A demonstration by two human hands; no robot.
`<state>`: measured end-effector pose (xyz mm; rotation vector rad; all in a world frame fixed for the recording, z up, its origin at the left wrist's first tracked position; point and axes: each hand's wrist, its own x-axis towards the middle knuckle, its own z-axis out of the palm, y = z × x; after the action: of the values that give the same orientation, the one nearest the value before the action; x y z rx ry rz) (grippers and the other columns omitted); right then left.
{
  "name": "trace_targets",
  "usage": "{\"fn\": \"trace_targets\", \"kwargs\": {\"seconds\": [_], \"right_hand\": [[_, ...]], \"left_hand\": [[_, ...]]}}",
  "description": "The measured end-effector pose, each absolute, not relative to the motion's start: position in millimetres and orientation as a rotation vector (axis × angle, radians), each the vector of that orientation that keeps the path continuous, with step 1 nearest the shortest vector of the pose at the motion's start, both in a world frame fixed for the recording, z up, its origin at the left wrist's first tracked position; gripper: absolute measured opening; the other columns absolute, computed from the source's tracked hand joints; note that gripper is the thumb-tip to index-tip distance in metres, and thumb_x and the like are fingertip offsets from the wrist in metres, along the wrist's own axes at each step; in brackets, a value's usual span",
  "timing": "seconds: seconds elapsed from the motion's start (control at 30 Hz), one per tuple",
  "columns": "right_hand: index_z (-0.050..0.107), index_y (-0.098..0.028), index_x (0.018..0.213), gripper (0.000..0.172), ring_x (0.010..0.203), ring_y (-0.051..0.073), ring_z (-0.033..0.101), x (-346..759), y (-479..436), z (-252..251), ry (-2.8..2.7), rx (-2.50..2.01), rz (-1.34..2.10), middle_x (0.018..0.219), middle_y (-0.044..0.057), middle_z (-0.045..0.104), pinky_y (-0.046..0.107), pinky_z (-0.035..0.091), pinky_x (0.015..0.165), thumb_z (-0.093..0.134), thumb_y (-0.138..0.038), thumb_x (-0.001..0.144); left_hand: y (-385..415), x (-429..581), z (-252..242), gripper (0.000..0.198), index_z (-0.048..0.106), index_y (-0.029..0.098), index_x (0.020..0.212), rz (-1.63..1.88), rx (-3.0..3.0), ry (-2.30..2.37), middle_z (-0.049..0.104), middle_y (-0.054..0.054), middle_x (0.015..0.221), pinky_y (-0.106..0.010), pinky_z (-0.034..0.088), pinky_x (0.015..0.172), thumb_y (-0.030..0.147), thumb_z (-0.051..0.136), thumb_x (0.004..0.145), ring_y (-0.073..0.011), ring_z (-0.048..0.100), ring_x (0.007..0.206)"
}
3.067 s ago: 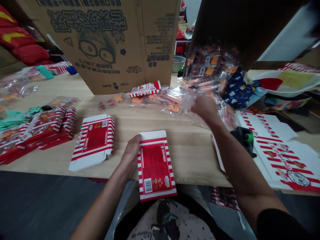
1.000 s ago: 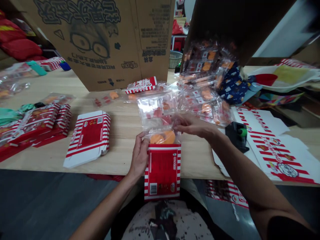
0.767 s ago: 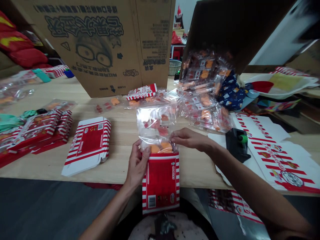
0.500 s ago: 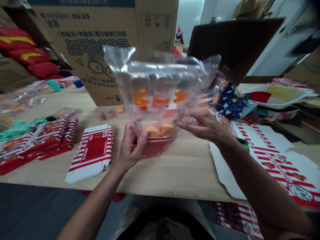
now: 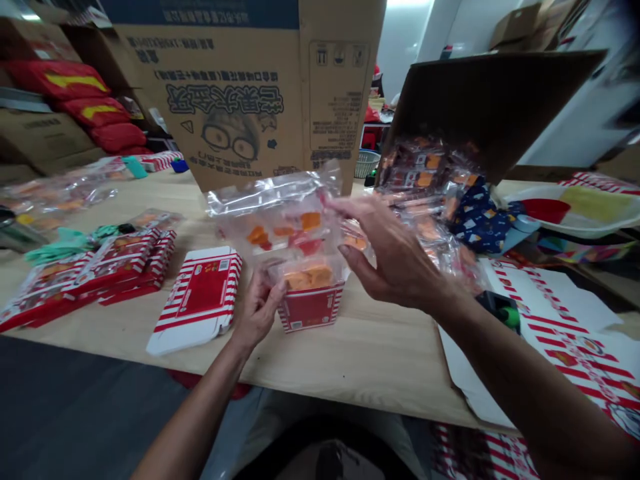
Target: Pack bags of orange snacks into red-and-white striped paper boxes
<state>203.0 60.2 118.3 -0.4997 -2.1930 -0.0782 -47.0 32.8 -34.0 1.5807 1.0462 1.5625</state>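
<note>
A clear plastic pack (image 5: 285, 227) of orange and red pieces stands out of the open end of a red-and-white striped box (image 5: 311, 310), leaning back. My left hand (image 5: 260, 300) is closed at the pack's lower left corner, its thumb in front by the box's rim. At the upper right side of the pack, my right hand (image 5: 383, 250) has its fingers stretched out and the thumb apart. Its fingertips are at the plastic; whether they touch is unclear. A folded striped box (image 5: 207, 287) lies flat on the table to the left.
Filled striped boxes (image 5: 115, 267) are stacked at the left beside green gloves (image 5: 63, 247). A large carton (image 5: 240, 100) stands behind. Several plastic packs (image 5: 425, 180) spill from an open carton (image 5: 490, 100) at the right, near flat box blanks (image 5: 555, 320) and a white basin (image 5: 590, 223).
The pack and box have come down toward the table, and the pack leans back more. My right hand has moved up along the pack's right side and its fingers have spread.
</note>
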Motion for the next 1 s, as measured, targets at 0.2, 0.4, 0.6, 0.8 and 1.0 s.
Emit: {"fn": "trace_targets", "kwargs": {"seconds": [0.2, 0.4, 0.6, 0.8, 1.0], "right_hand": [[0.049, -0.028, 0.144, 0.049, 0.123, 0.028, 0.060, 201, 58, 135, -2.270, -0.454, -0.110, 0.135, 0.008, 0.063, 0.053, 0.051, 0.102, 0.046, -0.013, 0.097], [0.063, -0.020, 0.124, 0.037, 0.096, 0.023, 0.065, 208, 66, 101, -2.335, -0.573, -0.008, 0.109, 0.008, 0.070, 0.040, 0.053, 0.083, 0.049, -0.008, 0.093], [0.072, -0.019, 0.101, 0.024, 0.100, 0.024, 0.060, 204, 76, 74, -2.578, -0.597, 0.064, 0.107, 0.010, 0.063, 0.043, 0.049, 0.088, 0.054, -0.008, 0.089], [0.071, -0.019, 0.111, 0.025, 0.148, 0.040, 0.029, 205, 67, 70, -2.759, -0.594, -0.162, 0.160, 0.014, 0.034, 0.064, 0.031, 0.115, 0.062, -0.015, 0.088], [0.055, -0.012, 0.127, 0.036, 0.129, 0.030, 0.057, 214, 57, 44, -2.623, -0.686, 0.022, 0.144, 0.023, 0.052, 0.048, 0.054, 0.102, 0.047, -0.007, 0.093]], "left_hand": [[29, -40, -25, 0.043, 0.055, 0.024, 0.135, 1.488, 1.608, 0.977, 0.067, -0.009, 0.120, -0.035, 0.056, 0.096, 0.039, 0.063, 0.096, -0.0230, 0.066, 0.110], [28, -40, -28, 0.062, 0.047, 0.027, 0.142, 1.558, 1.571, 1.001, 0.062, -0.010, 0.132, -0.039, 0.056, 0.099, 0.039, 0.074, 0.087, -0.0259, 0.064, 0.118], [27, -40, -25, 0.069, 0.039, 0.030, 0.149, 1.544, 1.622, 1.031, 0.062, -0.009, 0.119, -0.037, 0.056, 0.088, 0.040, 0.071, 0.089, -0.0227, 0.065, 0.100], [27, -37, -24, 0.053, 0.051, 0.025, 0.139, 1.613, 1.486, 1.041, 0.063, -0.007, 0.111, -0.031, 0.052, 0.080, 0.042, 0.065, 0.090, -0.0201, 0.062, 0.092], [25, -14, -6, 0.012, 0.065, 0.018, 0.086, 1.559, 1.165, 1.231, 0.063, 0.000, 0.078, -0.024, 0.046, 0.067, 0.028, 0.058, 0.085, -0.0150, 0.056, 0.072]]}}
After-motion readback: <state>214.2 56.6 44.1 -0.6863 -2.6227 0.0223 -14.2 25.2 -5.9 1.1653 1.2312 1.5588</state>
